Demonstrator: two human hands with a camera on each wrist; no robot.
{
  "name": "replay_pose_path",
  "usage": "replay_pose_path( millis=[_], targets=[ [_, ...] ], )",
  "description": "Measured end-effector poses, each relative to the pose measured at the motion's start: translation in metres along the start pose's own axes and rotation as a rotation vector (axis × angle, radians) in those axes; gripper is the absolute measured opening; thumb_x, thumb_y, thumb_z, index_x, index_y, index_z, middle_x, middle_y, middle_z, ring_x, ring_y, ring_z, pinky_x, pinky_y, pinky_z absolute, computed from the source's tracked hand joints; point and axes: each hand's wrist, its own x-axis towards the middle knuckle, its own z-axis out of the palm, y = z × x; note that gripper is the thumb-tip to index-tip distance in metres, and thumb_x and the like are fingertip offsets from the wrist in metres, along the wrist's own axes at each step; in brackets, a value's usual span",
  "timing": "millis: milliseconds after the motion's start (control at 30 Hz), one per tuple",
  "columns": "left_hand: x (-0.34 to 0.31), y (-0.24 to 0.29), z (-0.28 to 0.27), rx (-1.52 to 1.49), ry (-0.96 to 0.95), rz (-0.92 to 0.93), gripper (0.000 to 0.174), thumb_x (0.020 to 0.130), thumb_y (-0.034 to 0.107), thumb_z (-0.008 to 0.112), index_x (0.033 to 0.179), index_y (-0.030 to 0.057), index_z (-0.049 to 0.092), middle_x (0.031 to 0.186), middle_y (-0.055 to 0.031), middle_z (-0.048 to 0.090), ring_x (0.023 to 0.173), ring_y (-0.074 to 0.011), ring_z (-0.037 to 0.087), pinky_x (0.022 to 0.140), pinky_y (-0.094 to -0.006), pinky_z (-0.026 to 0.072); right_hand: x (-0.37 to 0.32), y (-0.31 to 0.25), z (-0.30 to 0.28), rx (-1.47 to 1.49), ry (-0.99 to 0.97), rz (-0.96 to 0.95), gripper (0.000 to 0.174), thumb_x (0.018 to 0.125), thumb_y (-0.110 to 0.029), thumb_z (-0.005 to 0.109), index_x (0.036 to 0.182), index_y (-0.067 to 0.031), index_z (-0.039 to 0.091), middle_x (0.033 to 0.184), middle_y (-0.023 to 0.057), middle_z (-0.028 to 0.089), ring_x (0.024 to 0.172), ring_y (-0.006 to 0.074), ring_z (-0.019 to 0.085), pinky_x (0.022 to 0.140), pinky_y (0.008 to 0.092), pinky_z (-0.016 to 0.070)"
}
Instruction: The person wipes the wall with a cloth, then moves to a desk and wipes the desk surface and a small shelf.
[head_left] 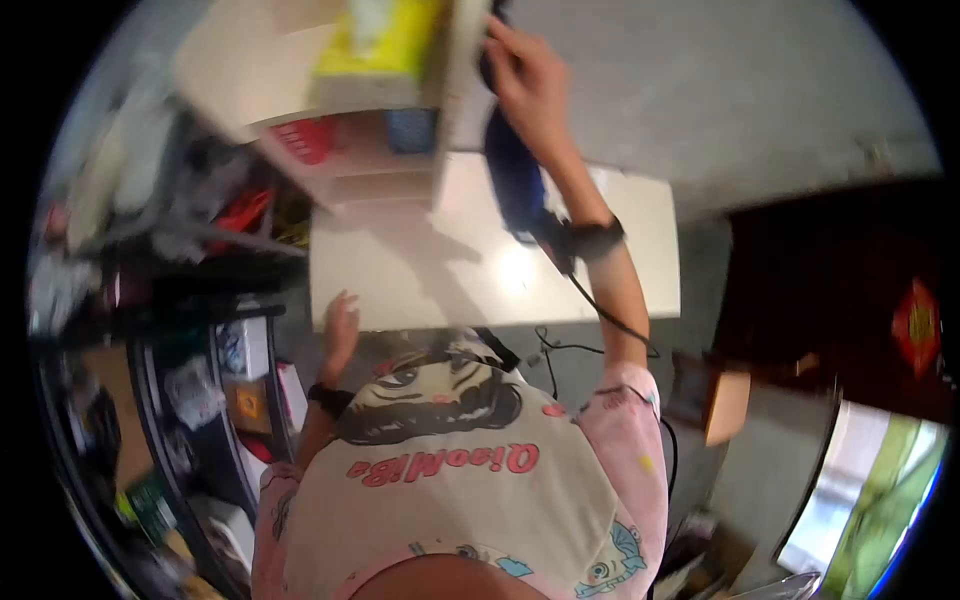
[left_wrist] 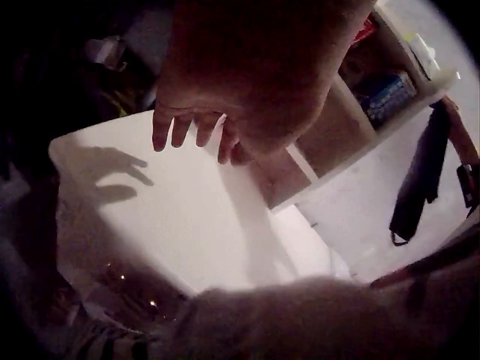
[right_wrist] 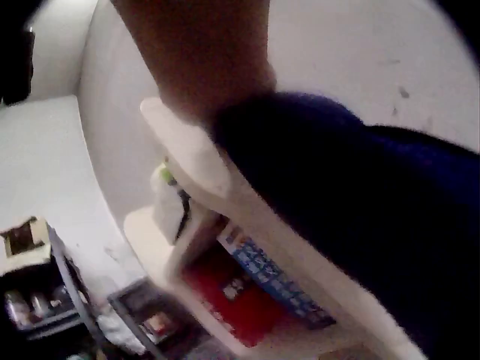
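Observation:
My right hand (head_left: 530,85) is raised beside the upper side panel of a cream shelf unit, fingers curled at the top of a long dark blue fabric item (head_left: 510,180). Shaped like a folded umbrella, this item hangs down along the outside of the shelf. A small loop shows at its lower end in the left wrist view, and its dark cloth (right_wrist: 322,202) fills much of the right wrist view. My left hand (head_left: 342,325) is at the white table's front left edge, fingers loosely extended and nothing in it.
The shelf unit (head_left: 437,180) stands on the white table (head_left: 580,290), with a yellow-green tissue pack (head_left: 375,55) on top. Red and blue packets (head_left: 410,130) lie in its compartment. Dark storage racks (head_left: 150,400) stand at the left; a black cable (head_left: 590,300) hangs by my right forearm.

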Motion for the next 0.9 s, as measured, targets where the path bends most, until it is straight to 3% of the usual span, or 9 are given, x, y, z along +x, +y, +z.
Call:
replay_pose_path(
  millis=[100,167,233,367,467,500,700,800,900],
  targets=[
    [0.017,0.003,-0.024,-0.022,-0.12,0.247,0.026,0.085,0.008,0.051,0.11,0.0014,0.053,0.126,-0.018,0.045,0.115,-0.033,0.043,0.097,-0.0385,0.0341,-0.011,-0.016,0.002,-0.081,-0.017,0.065,0.02,0.079,-0.003,0.055,0.098,0.0007,0.06,0.078,0.0202,0.059,0.067,0.0351,0.056,0.063,0.0422,0.0444],
    [0.022,0.016,-0.042,-0.024,-0.229,0.275,0.028,0.087,0.01,0.049,0.113,0.0019,0.051,0.127,-0.0176,0.043,0.117,-0.0325,0.043,0.097,-0.0374,0.0341,-0.012,-0.008,0.011,-0.166,0.009,-0.001,0.02,0.079,-0.011,0.058,0.097,-0.0049,0.064,0.073,0.0115,0.061,0.066,0.0299,0.054,0.066,0.038,0.0408],
    [0.029,0.029,-0.054,-0.018,-0.315,0.306,0.029,0.089,0.011,0.047,0.117,0.0024,0.05,0.129,-0.0173,0.042,0.118,-0.032,0.042,0.097,-0.0364,0.0342,-0.016,-0.003,0.022,-0.169,0.111,-0.066,0.02,0.079,-0.012,0.057,0.096,-0.0048,0.064,0.074,0.0119,0.061,0.067,0.0302,0.055,0.07,0.0382,0.0405],
    [0.036,0.022,-0.066,0.039,-0.414,0.279,0.03,0.091,0.016,0.045,0.116,0.0008,0.05,0.13,-0.0176,0.041,0.12,-0.0322,0.04,0.098,-0.0368,0.0332,-0.018,-0.015,0.018,-0.256,0.078,0.008,0.019,0.079,-0.013,0.058,0.096,-0.0064,0.064,0.075,0.0141,0.062,0.067,0.0315,0.057,0.07,0.038,0.043],
    [0.041,0.036,-0.077,0.014,-0.397,0.345,0.026,0.09,0.01,0.044,0.113,-0.0003,0.05,0.127,-0.0184,0.044,0.118,-0.0329,0.041,0.098,-0.0379,0.0325,-0.019,-0.006,0.021,-0.18,-0.014,0.093,0.02,0.081,-0.017,0.057,0.096,-0.0055,0.064,0.078,0.0176,0.062,0.068,0.0358,0.059,0.059,0.0406,0.0466],
    [0.04,0.039,-0.079,0.023,-0.39,0.329,0.026,0.09,0.01,0.044,0.113,-0.0003,0.05,0.127,-0.0184,0.044,0.118,-0.0329,0.041,0.098,-0.0379,0.0325,-0.017,-0.029,0.006,-0.116,-0.143,0.154,0.02,0.084,-0.013,0.052,0.1,-0.0016,0.058,0.078,0.0238,0.057,0.069,0.0401,0.054,0.061,0.0458,0.0416],
    [0.044,0.028,-0.067,0.013,-0.378,0.307,0.026,0.087,0.009,0.048,0.112,0.003,0.052,0.126,-0.0169,0.045,0.117,-0.0313,0.043,0.099,-0.0368,0.0329,-0.003,-0.029,-0.012,-0.176,-0.375,0.077,0.016,0.084,-0.013,0.052,0.092,-0.0014,0.059,0.071,0.0233,0.054,0.067,0.0414,0.052,0.057,0.0449,0.0404],
    [0.044,0.024,-0.06,0.006,-0.378,0.324,0.027,0.087,0.01,0.048,0.113,0.0027,0.052,0.126,-0.0172,0.046,0.117,-0.0314,0.043,0.098,-0.0366,0.0336,-0.002,-0.034,-0.017,-0.142,-0.356,0.065,0.015,0.084,-0.013,0.052,0.092,-0.0016,0.058,0.07,0.0233,0.054,0.066,0.0411,0.052,0.057,0.0449,0.0401],
    [0.04,0.03,-0.06,-0.002,-0.384,0.341,0.027,0.088,0.012,0.047,0.114,0.0024,0.051,0.126,-0.0172,0.045,0.117,-0.0315,0.044,0.097,-0.0364,0.0345,-0.001,-0.043,-0.021,-0.204,-0.442,0.154,0.016,0.084,-0.013,0.053,0.092,-0.0012,0.059,0.07,0.0237,0.053,0.064,0.0407,0.052,0.056,0.044,0.0402]
  ],
)
